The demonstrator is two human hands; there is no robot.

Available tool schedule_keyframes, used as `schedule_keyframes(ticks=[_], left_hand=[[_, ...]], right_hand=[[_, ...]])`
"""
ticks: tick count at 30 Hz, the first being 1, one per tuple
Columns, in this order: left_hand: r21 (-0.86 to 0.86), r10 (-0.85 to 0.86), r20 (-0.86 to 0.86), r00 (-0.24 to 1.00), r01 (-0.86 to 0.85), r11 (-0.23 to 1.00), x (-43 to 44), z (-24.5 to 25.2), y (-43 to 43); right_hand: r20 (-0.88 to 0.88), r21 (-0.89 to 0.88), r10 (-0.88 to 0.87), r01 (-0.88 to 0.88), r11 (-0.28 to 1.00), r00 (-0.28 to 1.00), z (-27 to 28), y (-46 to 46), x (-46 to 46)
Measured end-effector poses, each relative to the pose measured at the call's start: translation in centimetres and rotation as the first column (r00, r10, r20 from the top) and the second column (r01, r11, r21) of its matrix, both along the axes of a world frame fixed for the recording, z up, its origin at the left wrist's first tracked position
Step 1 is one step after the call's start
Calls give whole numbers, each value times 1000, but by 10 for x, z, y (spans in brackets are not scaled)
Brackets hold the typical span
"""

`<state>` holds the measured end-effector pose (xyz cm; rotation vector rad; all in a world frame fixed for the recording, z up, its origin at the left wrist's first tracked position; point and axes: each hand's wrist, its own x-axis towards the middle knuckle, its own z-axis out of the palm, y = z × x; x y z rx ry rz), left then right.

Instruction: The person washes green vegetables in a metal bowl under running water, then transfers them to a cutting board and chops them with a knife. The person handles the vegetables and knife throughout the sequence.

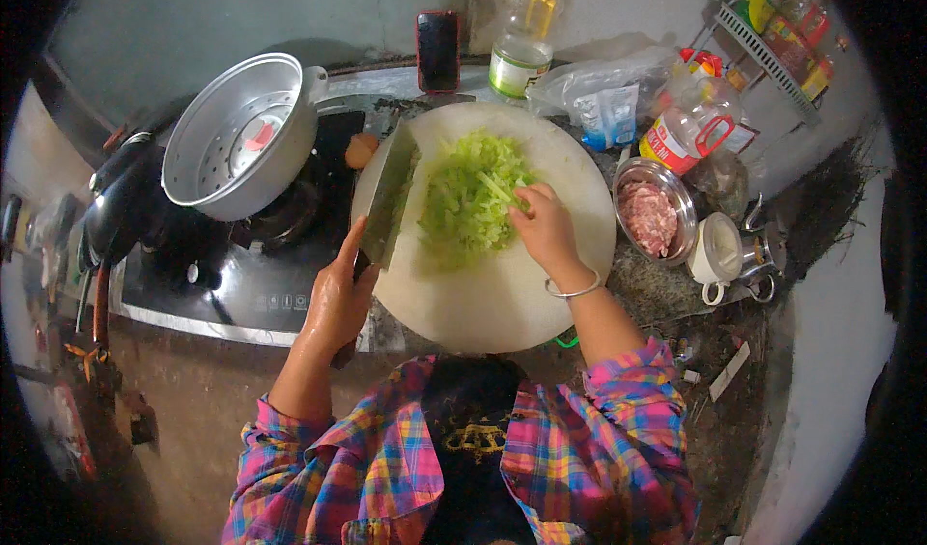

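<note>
My left hand (339,293) grips the dark handle of a cleaver (391,197). Its broad blade stands tilted over the left part of a round, pale cutting board (492,306). A loose heap of chopped light-green vegetable (474,190) lies on the board to the right of the blade. At the heap's right edge is my right hand (544,223), a bracelet on its wrist, with thumb and forefinger pinched at a green strip. Green bits cling to the blade. Just right of the board, a metal bowl (690,228) holds raw minced meat (649,215).
A perforated aluminium steamer pot (290,157) sits on the black glass gas hob (232,277) at left, near an egg (361,151). Behind the board stand a phone (438,52) and an oil bottle (520,60). Plastic bags, another bottle (677,136) and a lidded white container (717,248) are at right.
</note>
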<state>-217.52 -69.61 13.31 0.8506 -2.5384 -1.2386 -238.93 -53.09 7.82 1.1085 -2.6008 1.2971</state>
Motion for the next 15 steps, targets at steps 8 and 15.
schedule_keyframes(ticks=[8, 15], left_hand=[[67, 19, 41, 999, -22, 998, -26, -11, 41], [-4, -157, 21, 987, 157, 988, -49, -2, 46]], right_hand=[[186, -92, -36, 54, 994, 982, -8, 59, 0], [300, -168, 12, 40, 985, 954, -20, 91, 11]])
